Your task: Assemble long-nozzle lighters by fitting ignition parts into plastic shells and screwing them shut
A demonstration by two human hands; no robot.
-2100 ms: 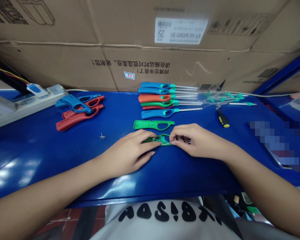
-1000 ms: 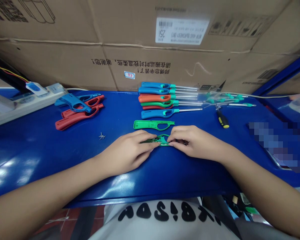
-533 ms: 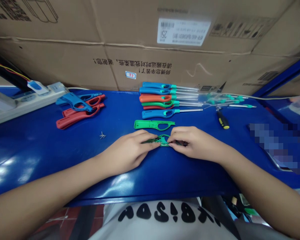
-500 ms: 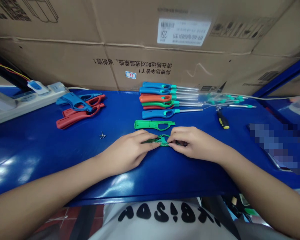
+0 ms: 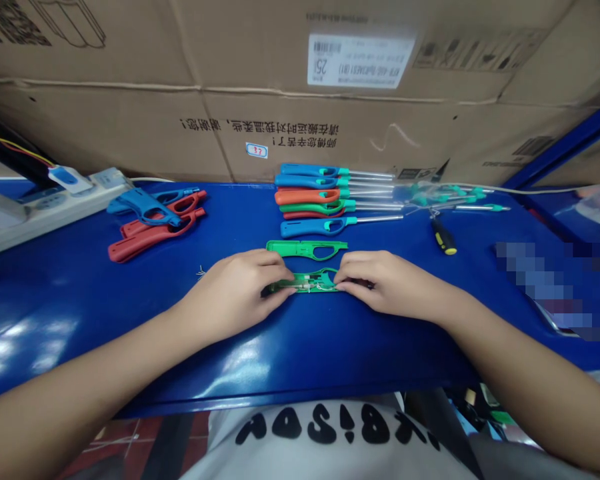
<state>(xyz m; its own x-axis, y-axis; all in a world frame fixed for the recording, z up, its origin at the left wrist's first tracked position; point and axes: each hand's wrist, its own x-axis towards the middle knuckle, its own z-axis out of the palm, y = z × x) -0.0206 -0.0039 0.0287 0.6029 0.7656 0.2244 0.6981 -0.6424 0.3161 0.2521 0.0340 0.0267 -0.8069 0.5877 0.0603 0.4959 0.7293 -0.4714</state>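
Note:
An opened green lighter casing half (image 5: 325,273) lies on the blue table between my hands, with its inner parts, thin wires and a teal trigger (image 5: 325,283) showing. My left hand (image 5: 245,283) is closed on the casing's left end; its fingers hide that end. Pinched at the other end is my right hand (image 5: 380,277), thumb and fingertips beside the trigger. Just behind lies the matching green casing half (image 5: 307,249), its hollow side up. Whether a small part sits between my fingertips cannot be seen.
Several long-nosed lighters (image 5: 315,227) lie in a row behind. Red and blue casing halves (image 5: 155,230) are piled left, near a power strip (image 5: 55,200). A screwdriver (image 5: 444,237), teal-tipped metal tubes (image 5: 480,208) and a blurred-out flat object (image 5: 555,293) are right. Cardboard (image 5: 260,53) stands behind.
My left hand has slid left along the casing, uncovering its middle with the wires and inner parts, and now partly covers the small screws. My right hand stays at the right end.

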